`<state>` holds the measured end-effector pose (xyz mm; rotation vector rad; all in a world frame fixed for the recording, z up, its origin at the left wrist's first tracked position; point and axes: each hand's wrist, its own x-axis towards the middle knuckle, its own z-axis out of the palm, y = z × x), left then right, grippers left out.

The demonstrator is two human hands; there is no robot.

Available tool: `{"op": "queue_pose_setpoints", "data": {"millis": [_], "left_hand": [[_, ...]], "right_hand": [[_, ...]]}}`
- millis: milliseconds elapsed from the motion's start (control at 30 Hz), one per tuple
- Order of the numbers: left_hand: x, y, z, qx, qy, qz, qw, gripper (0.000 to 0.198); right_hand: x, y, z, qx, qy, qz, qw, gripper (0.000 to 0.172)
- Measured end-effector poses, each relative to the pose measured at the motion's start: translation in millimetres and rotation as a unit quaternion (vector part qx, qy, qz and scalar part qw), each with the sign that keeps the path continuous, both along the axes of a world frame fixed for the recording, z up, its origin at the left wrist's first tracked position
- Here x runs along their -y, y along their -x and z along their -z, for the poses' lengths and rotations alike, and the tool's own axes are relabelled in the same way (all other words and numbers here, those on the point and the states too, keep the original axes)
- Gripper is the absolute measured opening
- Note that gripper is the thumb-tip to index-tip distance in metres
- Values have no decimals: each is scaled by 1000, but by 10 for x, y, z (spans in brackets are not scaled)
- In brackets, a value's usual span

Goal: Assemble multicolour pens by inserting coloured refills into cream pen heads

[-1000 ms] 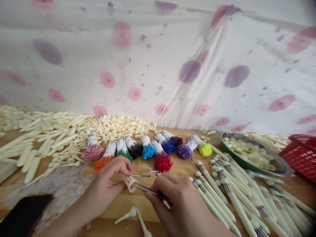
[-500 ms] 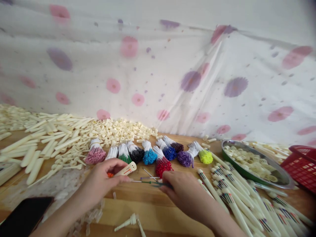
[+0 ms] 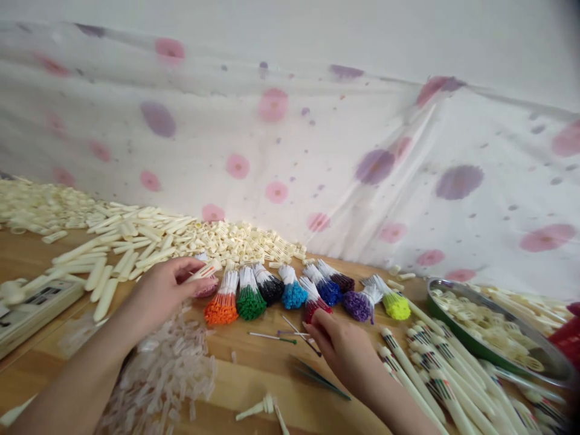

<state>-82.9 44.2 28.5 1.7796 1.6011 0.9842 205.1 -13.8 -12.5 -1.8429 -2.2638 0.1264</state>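
— Where do we begin?
— With our left grip [image 3: 158, 291]. It is clenched, thumb and fingers pinching a cream pen barrel [image 3: 202, 271] just above the pink bundle [image 3: 207, 291], over the left half of the tabletop [image 3: 254, 365].
— And our right grip [image 3: 347, 353]?
— Its fingertips touch the red bundle [image 3: 312, 305] near the middle. Whether they pinch any refill, we cannot tell.
— What do we see between them?
— The orange bundle [image 3: 220, 311], green bundle [image 3: 249, 304], black bundle [image 3: 270, 290] and light-blue bundle [image 3: 293, 296] stand in a row, with loose refills [image 3: 272, 336] lying just nearer us.
— And farther out?
— The purple bundle [image 3: 357, 306] and yellow-green bundle [image 3: 396, 306] run toward the right edge. Beyond them are assembled pens [image 3: 430, 374] and a metal dish [image 3: 453, 329] of cream parts. A heap of barrels [image 3: 136, 238] lines the far edge, and clear caps [image 3: 167, 374] pile by the near edge beside our left forearm.
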Motion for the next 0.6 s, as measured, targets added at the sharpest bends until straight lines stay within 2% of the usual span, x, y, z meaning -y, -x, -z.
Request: {"op": "queue_pose_setpoints", "data": {"millis": [67,167,300,433,600], "left_hand": [[5,25,-22,-22,-5,-7,1000,30],[22,28,-32,-58,2,13,998,27],[30,36,-9,-74,11,59,995,27],[9,8,84,-97,11,75,992,25],[-6,-132,235,-110,17,88,990,17]], "right_hand": [[-16,176,19,-31,-8,-19,999,22],[-104,576,1,-22,6,-36,999,24],[-408,1016,-78,-5,18,-29,999,20],[-702,1069,-107,24,41,28,998,25],[-721,977,-43,68,84,16,994,29]]}}
